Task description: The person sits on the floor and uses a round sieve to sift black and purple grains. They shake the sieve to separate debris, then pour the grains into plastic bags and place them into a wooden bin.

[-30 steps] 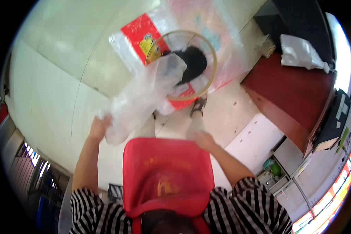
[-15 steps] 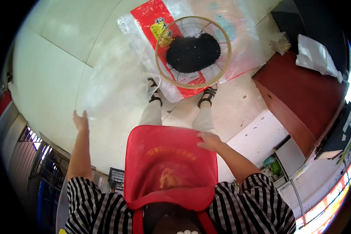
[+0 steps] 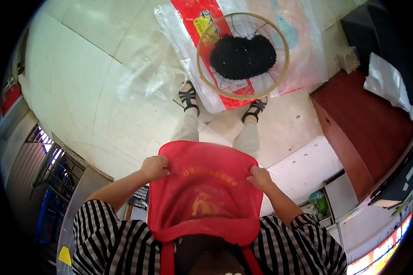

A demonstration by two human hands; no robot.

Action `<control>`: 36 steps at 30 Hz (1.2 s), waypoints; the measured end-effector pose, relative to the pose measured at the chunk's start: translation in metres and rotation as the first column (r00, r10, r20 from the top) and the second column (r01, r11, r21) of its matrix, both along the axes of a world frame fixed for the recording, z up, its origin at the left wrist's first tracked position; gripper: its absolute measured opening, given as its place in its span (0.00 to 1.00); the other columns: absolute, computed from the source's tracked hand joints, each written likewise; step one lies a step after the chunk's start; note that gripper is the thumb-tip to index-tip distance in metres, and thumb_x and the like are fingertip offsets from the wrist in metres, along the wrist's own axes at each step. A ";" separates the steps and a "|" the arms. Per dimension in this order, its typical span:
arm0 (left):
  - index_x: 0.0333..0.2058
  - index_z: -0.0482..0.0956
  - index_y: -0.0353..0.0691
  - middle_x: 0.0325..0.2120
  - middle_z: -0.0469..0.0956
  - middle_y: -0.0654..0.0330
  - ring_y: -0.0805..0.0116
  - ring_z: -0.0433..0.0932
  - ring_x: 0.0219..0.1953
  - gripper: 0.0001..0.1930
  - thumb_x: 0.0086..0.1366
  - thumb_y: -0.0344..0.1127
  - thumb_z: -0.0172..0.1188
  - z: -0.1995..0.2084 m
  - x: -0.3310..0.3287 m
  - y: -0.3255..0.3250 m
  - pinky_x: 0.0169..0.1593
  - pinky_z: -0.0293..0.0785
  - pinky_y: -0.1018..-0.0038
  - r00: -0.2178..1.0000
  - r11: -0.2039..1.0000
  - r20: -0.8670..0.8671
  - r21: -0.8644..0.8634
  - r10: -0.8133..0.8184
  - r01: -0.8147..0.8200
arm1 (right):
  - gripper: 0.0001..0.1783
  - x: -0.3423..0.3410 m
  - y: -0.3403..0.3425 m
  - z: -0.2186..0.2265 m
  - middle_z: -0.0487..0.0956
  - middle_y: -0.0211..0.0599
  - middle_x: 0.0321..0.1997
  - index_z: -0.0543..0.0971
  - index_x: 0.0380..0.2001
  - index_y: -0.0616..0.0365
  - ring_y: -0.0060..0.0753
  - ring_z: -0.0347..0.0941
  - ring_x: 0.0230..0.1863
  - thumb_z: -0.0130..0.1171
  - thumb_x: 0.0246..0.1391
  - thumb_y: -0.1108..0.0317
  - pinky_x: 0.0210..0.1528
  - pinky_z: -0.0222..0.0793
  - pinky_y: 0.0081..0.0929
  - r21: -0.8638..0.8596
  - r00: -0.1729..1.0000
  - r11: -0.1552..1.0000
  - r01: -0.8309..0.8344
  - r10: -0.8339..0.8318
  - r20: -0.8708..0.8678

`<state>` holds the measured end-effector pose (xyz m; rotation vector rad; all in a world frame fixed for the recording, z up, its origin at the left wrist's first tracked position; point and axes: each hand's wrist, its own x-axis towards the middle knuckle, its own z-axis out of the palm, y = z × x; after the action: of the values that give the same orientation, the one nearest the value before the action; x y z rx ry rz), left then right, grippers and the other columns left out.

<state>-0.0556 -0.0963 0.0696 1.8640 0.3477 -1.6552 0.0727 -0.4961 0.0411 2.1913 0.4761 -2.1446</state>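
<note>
My left hand (image 3: 156, 167) is closed on the left edge of the red apron (image 3: 202, 160) that I wear. At the opposite edge, my right hand (image 3: 260, 177) pinches the cloth too. The apron is spread between them over my lap. Beyond my feet stands a round sieve (image 3: 205, 81) with a tan rim, and a heap of small black grains (image 3: 243, 56) lies in it. Under the sieve is a red, white and clear plastic sack (image 3: 303, 68). A thin clear plastic bag (image 3: 144, 75) lies crumpled on the floor left of my feet.
A dark red wooden cabinet (image 3: 362, 119) stands on the right, with a whitish plastic bag (image 3: 390, 82) on top. Near it is a small clear box (image 3: 348, 59). Metal racks (image 3: 55, 176) are at the left, and a black basket (image 3: 141, 196) sits behind my left forearm.
My left hand has come in from the far left onto the apron's edge. My right hand has shifted to the apron's right edge. The billowing clear bag has sunk to the floor.
</note>
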 end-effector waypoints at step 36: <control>0.38 0.76 0.40 0.31 0.76 0.51 0.55 0.75 0.30 0.12 0.55 0.37 0.55 -0.124 0.101 -0.138 0.37 0.70 0.67 0.951 0.584 -0.211 -0.811 -0.226 -0.041 | 0.13 0.274 -0.165 -0.207 0.77 0.47 0.29 0.77 0.27 0.56 0.47 0.73 0.34 0.49 0.49 0.59 0.37 0.67 0.39 0.151 0.895 0.988 0.005 -0.072 0.440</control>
<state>0.0452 -0.2346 -0.0549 0.9377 -0.3811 -1.7354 0.3464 -0.6611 -0.1655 2.6825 0.5741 -1.5781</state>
